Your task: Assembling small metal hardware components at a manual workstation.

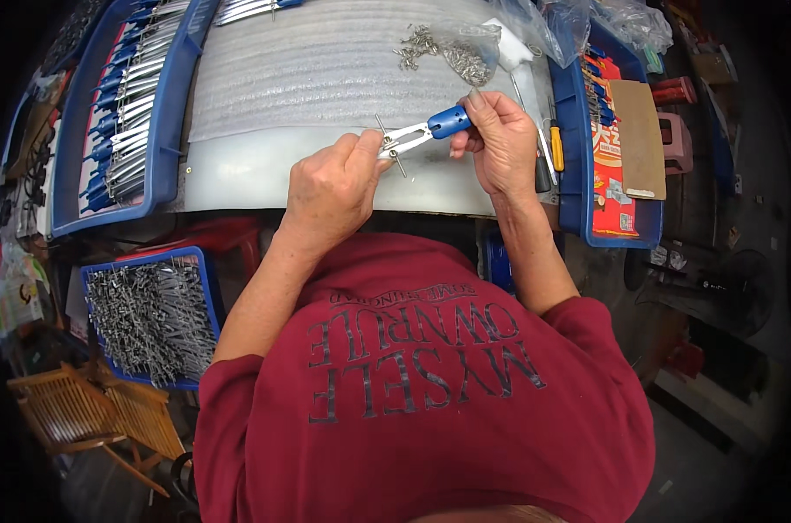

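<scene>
Over the front of the worktable, I hold a drawing compass (449, 123) between both hands. It has a blue plastic head, silvery metal legs and a thin threaded cross rod (402, 166). My left hand (330, 187) is closed around the leg end, with thumb and forefinger near the cross rod; the leg tips are hidden in it. My right hand (506, 144) pinches the blue head between thumb and fingers, the thumb on its upper end. The compass lies roughly level, its head tilted up toward the right.
At left, a blue tray (162, 131) holds several similar compasses; a lower blue crate (206, 288) holds many metal parts. Small metal pieces (417, 45) lie by a plastic bag (467, 54). Right of my hand are a yellow-handled screwdriver (556, 150) and another blue tray (571, 174) with cardboard (637, 139).
</scene>
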{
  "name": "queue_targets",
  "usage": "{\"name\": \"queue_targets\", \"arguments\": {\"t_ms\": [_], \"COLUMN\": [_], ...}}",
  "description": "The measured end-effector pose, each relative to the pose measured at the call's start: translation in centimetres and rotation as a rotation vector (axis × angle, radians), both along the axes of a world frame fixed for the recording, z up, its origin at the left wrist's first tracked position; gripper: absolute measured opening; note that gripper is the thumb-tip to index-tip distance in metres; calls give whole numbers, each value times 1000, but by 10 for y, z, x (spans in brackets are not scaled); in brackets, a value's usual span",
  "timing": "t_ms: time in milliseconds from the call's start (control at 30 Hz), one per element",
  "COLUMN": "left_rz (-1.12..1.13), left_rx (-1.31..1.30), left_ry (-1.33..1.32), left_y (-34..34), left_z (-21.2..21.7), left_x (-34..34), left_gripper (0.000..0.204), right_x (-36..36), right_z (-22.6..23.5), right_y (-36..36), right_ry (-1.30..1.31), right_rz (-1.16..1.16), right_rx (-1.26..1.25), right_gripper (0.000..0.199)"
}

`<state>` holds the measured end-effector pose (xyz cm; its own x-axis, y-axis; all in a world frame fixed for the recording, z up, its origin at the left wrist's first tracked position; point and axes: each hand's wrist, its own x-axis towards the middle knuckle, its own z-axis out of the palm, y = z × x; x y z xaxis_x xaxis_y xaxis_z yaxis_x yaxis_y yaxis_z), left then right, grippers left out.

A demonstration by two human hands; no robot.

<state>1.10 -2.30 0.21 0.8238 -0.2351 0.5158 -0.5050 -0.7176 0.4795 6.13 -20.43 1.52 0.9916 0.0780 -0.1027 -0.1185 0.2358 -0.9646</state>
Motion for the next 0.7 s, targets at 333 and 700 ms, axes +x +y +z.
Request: {"name": "queue_targets", "arguments": {"t_ms": [333,700], "left_rz": [-10,-27], "left_rx": [31,7], "left_ry": [6,51], "left_y": [-2,0], "left_z": [1,-3], "left_x": [-3,-12], "left_gripper": [19,20], "right_x": [-15,-30], "right_z": [-6,-9], "right_y": [16,25], "right_ry": [22,-26], "right_rz": [-44,-85], "right_rx": [3,50], "right_gripper": [18,18]}}
